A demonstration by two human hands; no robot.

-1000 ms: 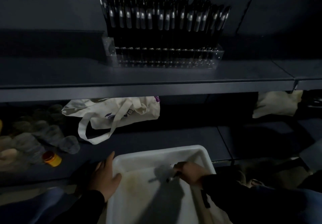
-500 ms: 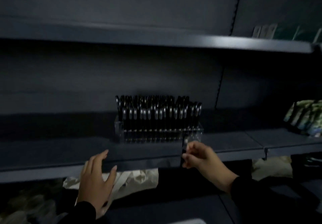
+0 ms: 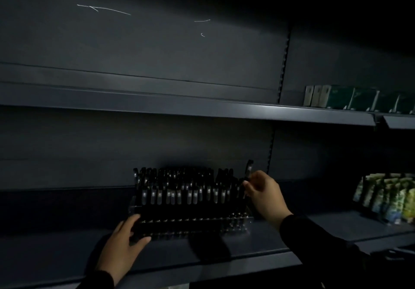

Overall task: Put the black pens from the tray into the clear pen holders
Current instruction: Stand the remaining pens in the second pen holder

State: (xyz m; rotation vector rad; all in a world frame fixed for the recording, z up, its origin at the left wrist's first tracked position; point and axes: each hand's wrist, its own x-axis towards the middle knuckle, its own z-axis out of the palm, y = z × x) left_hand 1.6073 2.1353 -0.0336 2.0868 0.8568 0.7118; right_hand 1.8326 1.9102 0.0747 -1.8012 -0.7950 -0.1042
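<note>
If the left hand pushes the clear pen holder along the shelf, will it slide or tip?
The clear pen holder would probably slide: it is long and low, and its base sits flat on the shelf. Packed with upright black pens, it looks top-heavy, so a fast shove might rock it. The left hand touches its lower corner, which favours sliding.

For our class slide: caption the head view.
Right hand lowers a black pen into the clear pen holder, steadied by the left hand.
</note>
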